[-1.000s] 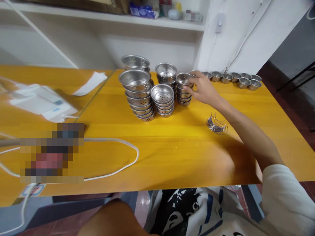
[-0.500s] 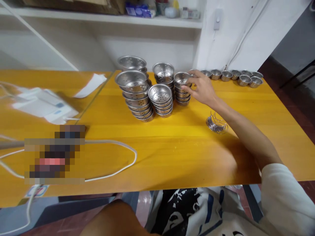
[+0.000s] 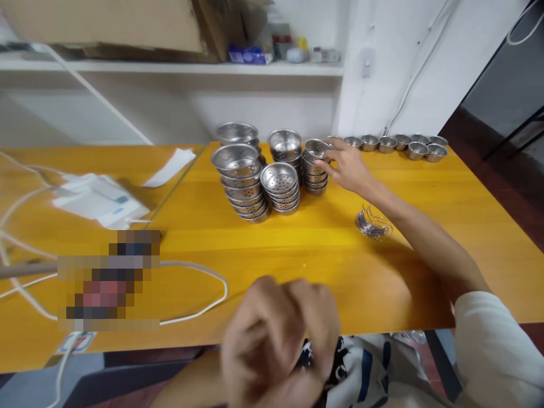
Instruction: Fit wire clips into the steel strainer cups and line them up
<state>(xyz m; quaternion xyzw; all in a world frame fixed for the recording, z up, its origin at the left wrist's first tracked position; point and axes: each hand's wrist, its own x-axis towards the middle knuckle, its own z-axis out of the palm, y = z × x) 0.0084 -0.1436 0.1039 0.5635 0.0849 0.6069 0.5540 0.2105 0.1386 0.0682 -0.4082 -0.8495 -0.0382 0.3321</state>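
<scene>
The thumb and forefinger of my right hand [image 3: 351,167] are parted at the right side of the stack of small, silvery metal cups with round holes [image 3: 315,170], near its top. If they truly press on the upper cup, I cannot tell. My left hand [image 3: 278,334] is in front of my body with the fingers curled inward; it is blurred, so whether something is inside, I cannot say.

This stack stands on the yellow wooden table [image 3: 323,243], toward the wall. I judge each cup to be light and stiff, with smooth metal that may slip a little. The rim looks the best place to take hold; nested cups could stick together, and a sideways push could tip them.

Just to the left, the medium perforated bowls [image 3: 279,184] and the wide, leaning bowls [image 3: 242,192] block the way from that side. Single small cups [image 3: 417,151] are along the wall. The bundle of thin, curved silvery wires [image 3: 373,226] is below my right forearm, nearer to me.
</scene>
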